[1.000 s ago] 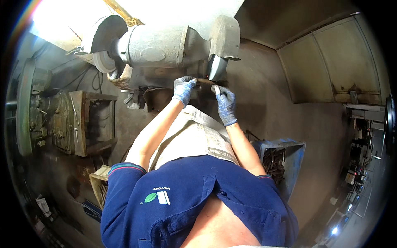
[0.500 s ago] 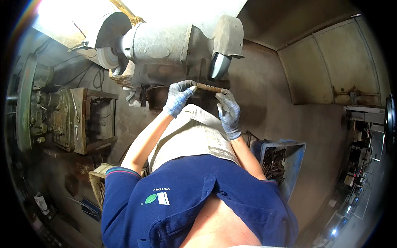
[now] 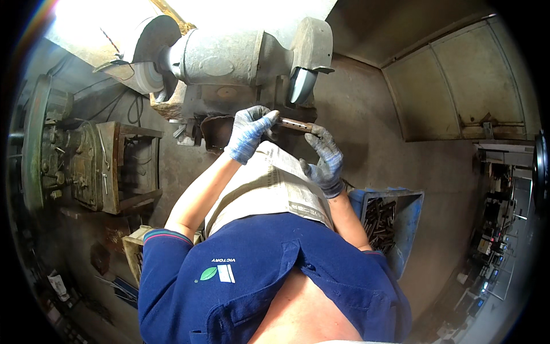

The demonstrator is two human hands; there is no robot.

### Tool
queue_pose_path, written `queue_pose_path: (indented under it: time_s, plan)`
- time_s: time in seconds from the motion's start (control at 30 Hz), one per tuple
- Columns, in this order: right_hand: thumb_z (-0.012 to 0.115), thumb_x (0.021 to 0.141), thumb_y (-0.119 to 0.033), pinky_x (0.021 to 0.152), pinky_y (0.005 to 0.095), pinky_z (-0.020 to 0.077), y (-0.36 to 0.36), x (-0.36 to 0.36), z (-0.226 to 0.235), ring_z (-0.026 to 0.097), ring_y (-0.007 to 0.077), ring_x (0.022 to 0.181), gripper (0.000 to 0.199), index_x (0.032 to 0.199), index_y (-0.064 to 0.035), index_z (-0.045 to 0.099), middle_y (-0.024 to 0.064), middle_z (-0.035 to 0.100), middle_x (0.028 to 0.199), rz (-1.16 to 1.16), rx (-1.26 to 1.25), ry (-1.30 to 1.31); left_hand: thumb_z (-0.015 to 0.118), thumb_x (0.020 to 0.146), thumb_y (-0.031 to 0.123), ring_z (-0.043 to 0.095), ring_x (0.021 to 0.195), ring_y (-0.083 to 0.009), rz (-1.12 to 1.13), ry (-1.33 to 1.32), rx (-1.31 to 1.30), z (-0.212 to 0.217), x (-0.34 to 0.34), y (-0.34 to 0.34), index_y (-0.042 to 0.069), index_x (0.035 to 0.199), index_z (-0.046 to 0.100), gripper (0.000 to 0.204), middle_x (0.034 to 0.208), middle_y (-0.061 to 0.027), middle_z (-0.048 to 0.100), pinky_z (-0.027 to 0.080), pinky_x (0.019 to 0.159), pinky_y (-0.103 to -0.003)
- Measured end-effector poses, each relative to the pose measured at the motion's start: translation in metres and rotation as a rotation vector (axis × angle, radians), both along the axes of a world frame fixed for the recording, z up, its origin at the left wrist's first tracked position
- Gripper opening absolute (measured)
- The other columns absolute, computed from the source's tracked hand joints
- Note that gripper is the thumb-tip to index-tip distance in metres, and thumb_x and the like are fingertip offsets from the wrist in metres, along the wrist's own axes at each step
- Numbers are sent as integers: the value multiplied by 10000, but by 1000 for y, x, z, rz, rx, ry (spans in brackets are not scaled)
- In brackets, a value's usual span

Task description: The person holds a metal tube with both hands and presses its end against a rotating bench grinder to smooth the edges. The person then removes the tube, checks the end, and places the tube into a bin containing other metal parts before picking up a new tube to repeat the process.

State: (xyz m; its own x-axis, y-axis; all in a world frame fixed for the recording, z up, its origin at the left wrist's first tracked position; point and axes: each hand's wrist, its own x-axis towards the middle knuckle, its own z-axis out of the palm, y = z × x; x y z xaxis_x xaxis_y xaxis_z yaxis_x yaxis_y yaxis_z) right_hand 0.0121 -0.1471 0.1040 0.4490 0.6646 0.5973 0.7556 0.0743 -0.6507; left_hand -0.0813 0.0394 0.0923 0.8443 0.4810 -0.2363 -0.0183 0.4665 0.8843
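Note:
A short rusty metal bar (image 3: 295,124) with small holes is held between both my gloved hands, just below the bench grinder (image 3: 229,57). My left hand (image 3: 249,133) in a blue-grey glove pinches the bar's left end. My right hand (image 3: 326,160), gloved the same, grips its right end from below. The bar sits a little under the grinder's right wheel (image 3: 301,83) and is not touching it. A sheet of newspaper (image 3: 269,186) covers my lap under the hands.
A blue crate (image 3: 408,202) with several rusty metal pieces stands at my right side. The grinder's left wheel (image 3: 143,74) is at upper left. A heavy old machine with a wooden frame (image 3: 91,163) stands to the left. A wooden box (image 3: 134,246) is by my left elbow.
Both hands have drawn the bar down and away from the grinder's right wheel, toward my lap, with the right hand dropping lower than the left.

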Motion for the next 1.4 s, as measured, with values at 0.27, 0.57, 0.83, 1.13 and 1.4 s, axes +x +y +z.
queue_pose_path:
  time_s: [0.27, 0.57, 0.83, 1.13, 1.4]
  plan:
    - [555, 880, -114, 961, 357, 443, 1, -5, -29, 515, 231, 1113, 290, 1088, 85, 587, 153, 483, 1247, 27, 152, 664, 648, 831, 70, 626, 701, -138, -21, -40, 269, -22, 5, -1, -50, 963, 604, 184, 783, -90, 652, 530, 671, -271]
    - [631, 787, -6, 964, 346, 415, 5, 16, -51, 531, 255, 1116, 272, 1059, -4, 642, 128, 566, 1155, -119, -63, 167, 623, 844, 46, 618, 703, -122, -53, 20, -6, -49, 20, 6, -45, 918, 620, 117, 797, -79, 651, 536, 652, -259]
    - [507, 891, -2, 949, 377, 470, 5, 38, -81, 554, 239, 1055, 198, 1043, 58, 619, 143, 518, 1187, -11, 101, 775, 622, 829, 21, 616, 687, -108, 43, -24, -6, -79, 45, -3, -32, 891, 645, 84, 781, -58, 652, 512, 611, -238]
    - [530, 908, -76, 916, 391, 482, 3, 66, -96, 595, 242, 986, 191, 1018, 47, 625, 146, 601, 1084, -51, 97, 853, 612, 837, 11, 630, 656, -163, 203, 24, -217, -97, 77, -28, -29, 890, 639, 72, 802, -87, 654, 555, 632, -276]
    - [547, 907, -107, 897, 362, 493, 19, 68, -110, 615, 224, 946, 225, 1053, 54, 606, 149, 627, 1033, -71, 59, 936, 598, 840, 11, 618, 618, -136, 286, 61, -203, -91, 75, -20, -23, 852, 649, 63, 762, -76, 652, 522, 580, -250]
